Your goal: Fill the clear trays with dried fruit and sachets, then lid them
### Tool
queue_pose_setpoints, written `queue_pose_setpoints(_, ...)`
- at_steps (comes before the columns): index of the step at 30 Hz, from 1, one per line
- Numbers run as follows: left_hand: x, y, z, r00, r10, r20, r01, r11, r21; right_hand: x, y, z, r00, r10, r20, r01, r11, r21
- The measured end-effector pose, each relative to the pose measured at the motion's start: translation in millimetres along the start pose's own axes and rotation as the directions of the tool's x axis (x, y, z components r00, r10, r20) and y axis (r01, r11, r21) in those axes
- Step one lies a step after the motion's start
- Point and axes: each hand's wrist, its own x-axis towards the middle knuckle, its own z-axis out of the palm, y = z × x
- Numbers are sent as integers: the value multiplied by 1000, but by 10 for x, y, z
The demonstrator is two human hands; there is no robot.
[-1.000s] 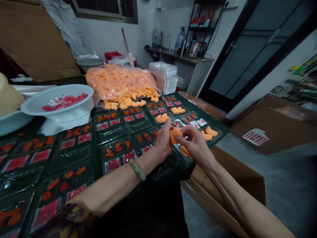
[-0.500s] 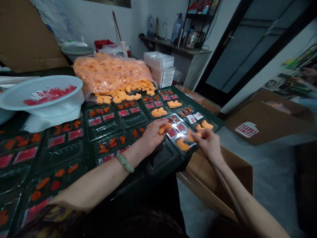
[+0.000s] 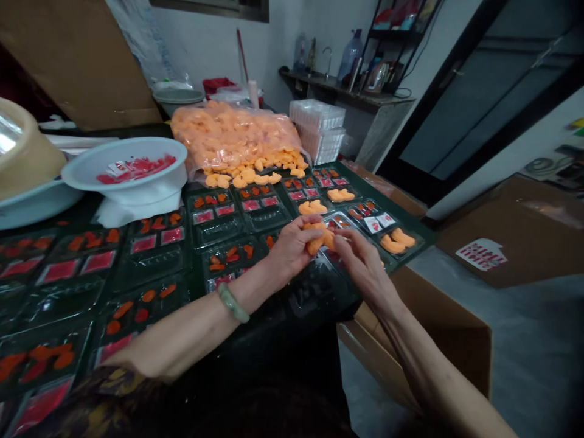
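Note:
My left hand (image 3: 283, 255), a green bangle (image 3: 232, 303) at its wrist, grips soft-looking orange curved pieces (image 3: 314, 245) above a clear compartment tray (image 3: 322, 277). Close against it, my right hand (image 3: 367, 264) has its thumb and fingers pinched at the right end of the orange pieces. The fingers partly hide what they hold, so I cannot tell how many pieces there are. To the right lies another tray with white packets (image 3: 378, 222) and a pair of orange pieces (image 3: 396, 240). Two more trays behind hold orange pieces (image 3: 312, 207) too.
Rows of trays with small red-orange pieces and red packets (image 3: 98, 262) cover the dark green table. Behind them lie a big plastic bag of orange pieces (image 3: 237, 134), a white basin (image 3: 130, 146) of packets and stacked clear trays (image 3: 319, 131). An open carton (image 3: 438, 322) stands below the right edge.
My right hand has moved from the orange pieces in the tray up to my left hand, and the two now meet at the orange pieces. The camera view has swung left.

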Motion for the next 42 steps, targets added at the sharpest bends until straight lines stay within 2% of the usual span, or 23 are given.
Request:
queue_pose_setpoints(3,-121,43,-19,993,116,35,-119,987,105,32,-117,187,994,77,74,-94,956,277)
queue_pose_setpoints(5,-182,123,-66,987,156,26,-158,981,109,48,-108,197,992,70,102,-101,934,343)
queue_pose_setpoints(7,-225,227,-152,985,173,-7,-171,981,86,57,-102,134,987,41,156,-82,961,264)
queue_pose_setpoints(9,-262,326,-267,982,187,-31,-184,979,91,66,-118,59,960,-26,278,4,997,78)
queue_pose_setpoints(11,-304,401,-378,980,197,-15,-194,973,123,73,-128,36,869,-117,482,182,979,-91)
queue_pose_setpoints(13,-353,450,-455,979,202,13,-201,968,148,58,-97,104,733,-148,664,353,917,-185)
queue_pose_setpoints(14,-378,466,-477,980,200,19,-200,967,159,38,-62,168,690,-129,712,411,879,-240)
queue_pose_setpoints(15,-401,477,-490,980,197,17,-197,965,170,9,-16,244,685,-96,722,453,832,-319)
queue_pose_setpoints(16,-420,484,-496,981,196,9,-195,965,178,-29,34,324,716,-65,695,479,769,-422)
queue_pose_setpoints(17,-436,486,-499,981,195,0,-192,965,181,-71,84,397,769,-55,637,490,691,-532)
queue_pose_setpoints(19,-455,474,-512,983,182,4,-180,969,170,-156,161,497,870,-127,477,462,550,-696)
queue_pose_setpoints(20,-460,460,-523,986,167,16,-167,973,159,-191,179,517,894,-184,409,440,529,-725)
queue_pose_setpoints(21,-464,442,-538,988,148,35,-151,977,147,-219,179,517,906,-233,353,422,559,-714)
queue_pose_setpoints(22,-470,421,-552,990,128,58,-135,981,139,-237,161,500,917,-260,304,399,641,-656)
queue_pose_setpoints(24,-487,376,-568,990,86,116,-102,984,146,-254,77,436,942,-219,255,307,870,-386)
queue_pose_setpoints(25,-501,356,-562,987,68,148,-92,982,165,-255,18,399,948,-173,266,230,951,-205)
queue_pose_setpoints(26,-516,341,-545,982,53,180,-88,977,196,-252,-43,364,948,-131,290,148,988,-38)
queue_pose_setpoints(28,-543,320,-481,971,36,235,-104,954,282,-236,-151,302,946,-88,313,35,985,170)
queue_pose_setpoints(31,-536,298,-360,962,55,269,-168,894,415,-189,-216,210,968,-43,246,-14,974,225)
queue_pose_setpoints(34,-444,238,-295,974,51,223,-159,851,501,-164,-152,106,984,-13,177,-12,991,137)
queue_pose_setpoints(38,-281,159,-337,995,84,45,-94,802,590,-243,99,77,997,-33,70,42,990,-138)
queue_pose_setpoints(40,-218,191,-393,984,178,-20,-130,786,604,-304,246,136,996,-88,26,91,919,-384)
queue_pose_setpoints(42,-163,296,-473,957,285,-56,-190,760,622,-340,360,206,975,-209,72,206,738,-642)
